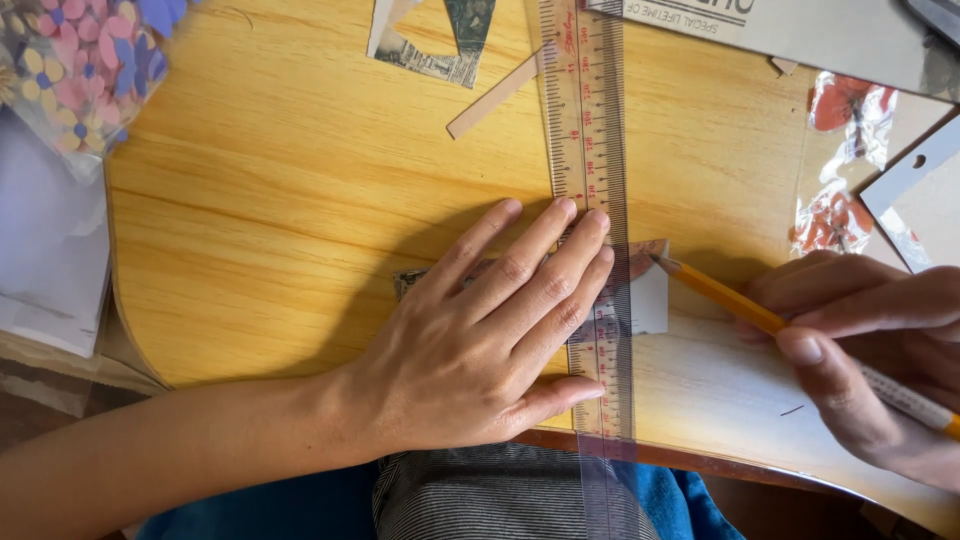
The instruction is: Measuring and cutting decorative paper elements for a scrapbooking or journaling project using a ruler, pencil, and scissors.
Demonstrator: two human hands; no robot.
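— What was the left hand [487, 335] doing?

— It lay flat, fingers spread, gripping nothing, pressing a clear ruler [590, 200] down over a small paper piece [648, 300] on the wooden board [300, 200].

— And the right hand [870, 350]?

— It was closed around a yellow pencil [720, 293], whose tip touched the paper just beside the ruler's edge. A cardboard strip [493, 97] lay farther up the board.
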